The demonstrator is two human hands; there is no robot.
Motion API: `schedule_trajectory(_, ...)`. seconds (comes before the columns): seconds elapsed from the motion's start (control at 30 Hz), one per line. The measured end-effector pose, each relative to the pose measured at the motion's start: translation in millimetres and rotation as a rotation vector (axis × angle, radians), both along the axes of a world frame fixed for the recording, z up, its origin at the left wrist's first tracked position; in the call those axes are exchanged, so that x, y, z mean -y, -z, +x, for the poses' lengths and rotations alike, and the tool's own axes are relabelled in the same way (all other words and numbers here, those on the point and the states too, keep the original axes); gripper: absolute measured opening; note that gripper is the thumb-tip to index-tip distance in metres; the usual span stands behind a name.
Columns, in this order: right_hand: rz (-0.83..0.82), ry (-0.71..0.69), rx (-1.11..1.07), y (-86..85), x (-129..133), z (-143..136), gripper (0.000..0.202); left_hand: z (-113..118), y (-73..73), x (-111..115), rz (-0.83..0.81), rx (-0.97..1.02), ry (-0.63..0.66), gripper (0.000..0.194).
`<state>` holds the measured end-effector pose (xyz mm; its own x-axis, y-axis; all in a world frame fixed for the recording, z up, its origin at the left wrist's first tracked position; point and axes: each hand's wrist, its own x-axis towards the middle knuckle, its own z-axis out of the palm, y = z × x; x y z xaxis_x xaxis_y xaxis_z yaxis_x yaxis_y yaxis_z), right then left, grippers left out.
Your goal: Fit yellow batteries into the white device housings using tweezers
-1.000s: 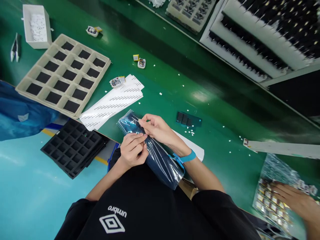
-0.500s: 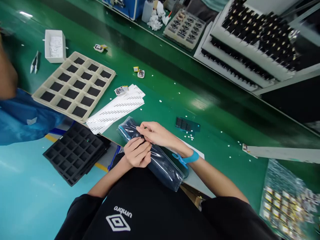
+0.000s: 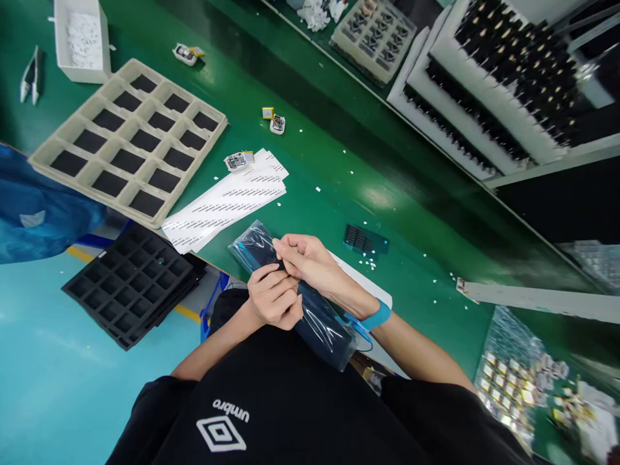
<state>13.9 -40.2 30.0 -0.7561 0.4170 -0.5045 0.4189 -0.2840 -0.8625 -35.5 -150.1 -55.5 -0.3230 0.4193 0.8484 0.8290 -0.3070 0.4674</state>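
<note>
A long dark bundle in clear, shiny plastic wrapping (image 3: pixel 322 326) lies slanted across my lap at the bench edge. My left hand (image 3: pixel 275 297) is closed around its middle, fingers curled over the top. Just beyond it, my right hand (image 3: pixel 307 261) is closed in a pinch at the wrapping; whatever sits between the fingertips is too small to make out. A blue wrist strap (image 3: pixel 375 316) circles my right wrist. Beyond the bundle's far end lie printed white label strips (image 3: pixel 232 200), with a small white device (image 3: pixel 236 161) at their upper end.
A beige compartment tray (image 3: pixel 165 213) with dark pads stands at the left, near a white box (image 3: pixel 104 45) and tweezers (image 3: pixel 30 77). Black foam trays (image 3: pixel 116 290) are stacked below the bench edge. A small dark plate of black pieces (image 3: pixel 365 240) lies right of my hands.
The camera view has shifted a little, so the bench things sit differently. Both hands stay on the wrapped bundle, with the right fingertips slightly shifted along it.
</note>
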Motion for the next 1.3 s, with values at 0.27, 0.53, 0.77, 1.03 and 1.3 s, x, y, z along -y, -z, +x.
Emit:
schedule_trajectory(0.27, -0.053, 0.109, 0.017, -4.0, 5.3, -17.6, 0.06, 2.2, 8.4, 0.9, 0.008, 0.005, 0.02, 0.014)
schedule_trajectory(0.53, -0.073, 0.132, 0.013, -1.0, 7.7, -32.1, 0.061, 4.1, 15.7, 0.1, 0.057, 0.007, 0.029, 0.018)
schedule_trajectory(0.77, 0.029, 0.042, -0.003, 6.5, 4.3, -16.1, 0.059, -0.4, 8.2, -3.6, 0.07, 0.02, 0.018, 0.019)
schedule_trajectory(1.03, 0.368, -0.043, 0.039, -15.0, 0.2, 40.1, 0.042, -8.1, -13.9, 8.3, 0.064, 0.158, 0.08, 0.013)
schedule_trajectory(1.3, 0.892, -0.047, -0.162, 16.1, 8.6, 20.0, 0.026, -64.3, -20.8, 22.8, -0.103, 0.006, -0.15, 0.016)
